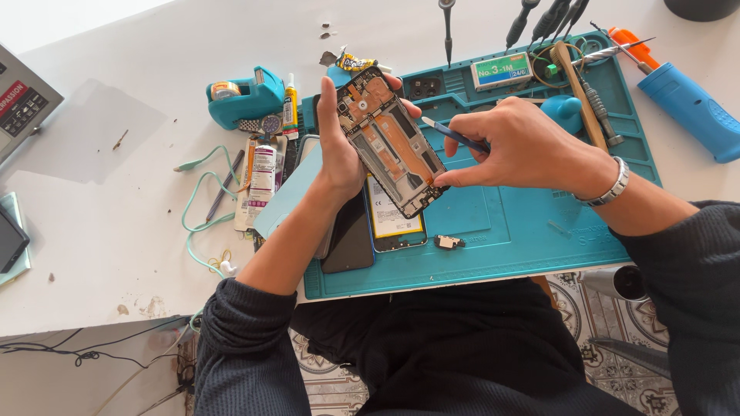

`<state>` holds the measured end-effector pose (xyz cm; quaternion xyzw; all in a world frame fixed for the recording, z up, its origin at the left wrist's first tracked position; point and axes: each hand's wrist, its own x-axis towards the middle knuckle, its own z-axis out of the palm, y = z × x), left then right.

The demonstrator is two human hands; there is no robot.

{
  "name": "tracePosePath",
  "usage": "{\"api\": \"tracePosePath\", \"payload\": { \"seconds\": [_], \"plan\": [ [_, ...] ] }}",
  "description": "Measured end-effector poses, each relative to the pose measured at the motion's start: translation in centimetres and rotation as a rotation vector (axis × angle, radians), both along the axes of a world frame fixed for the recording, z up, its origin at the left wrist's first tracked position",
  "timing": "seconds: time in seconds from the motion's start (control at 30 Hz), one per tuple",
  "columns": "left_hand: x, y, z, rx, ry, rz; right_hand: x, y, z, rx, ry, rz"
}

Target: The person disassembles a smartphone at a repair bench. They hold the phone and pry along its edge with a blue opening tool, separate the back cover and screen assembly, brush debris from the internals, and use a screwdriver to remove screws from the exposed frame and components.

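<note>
Two hands are seen: the left hand (339,150) and the right hand (520,146). One opened phone frame (389,142) is held. One blue mat (524,223) is laid out. Five screwdrivers (447,27) are counted at twelve o'clock, two glue tubes (264,173) at nine o'clock, and one tape dispenser (245,96) at ten o'clock.

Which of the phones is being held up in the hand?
The opened phone frame with bare orange and black insides, gripped by the left hand. The two others, one with a white battery and one black, lie flat on the teal mat.
</note>
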<state>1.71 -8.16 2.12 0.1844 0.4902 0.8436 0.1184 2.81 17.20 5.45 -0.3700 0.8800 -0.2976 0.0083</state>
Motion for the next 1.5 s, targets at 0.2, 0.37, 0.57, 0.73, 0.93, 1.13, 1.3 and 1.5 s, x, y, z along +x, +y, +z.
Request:
{"api": "tracePosePath", "payload": {
  "seconds": [0.2,0.37,0.57,0.73,0.93,1.13,1.3,1.5],
  "plan": [
    [-0.1,-0.2,-0.2,-0.003,0.016,0.054,-0.2,-0.1,-0.1,-0.03,0.008,-0.008],
    [-0.7,-0.4,-0.5,0.125,-0.048,0.128,-0.2,0.5,-0.2,-0.191,-0.012,0.091],
    [-0.9,-1.0,-0.2,0.257,-0.176,0.147,0.4,0.2,-0.6,-0.21,0.388,0.186],
    [-0.8,-0.8,0.0,0.264,-0.24,0.131,0.4,0.4,-0.6,-0.19,0.591,0.193],
    [-0.7,-0.8,-0.3,0.227,-0.211,0.111,1.0,0.3,-0.5,-0.128,0.689,0.226],
    [-1.4,-0.9,-0.8,0.226,-0.245,0.079,1.7,-0.3,-0.4,-0.099,0.702,0.188],
    [-1.4,-1.3,-1.0,0.197,-0.283,0.073,1.9,-0.7,-0.3,-0.079,0.711,0.161],
    [-1.2,-1.2,-0.9,0.131,-0.334,0.086,2.1,-0.8,-0.4,-0.05,0.675,0.128]
  ]
}}
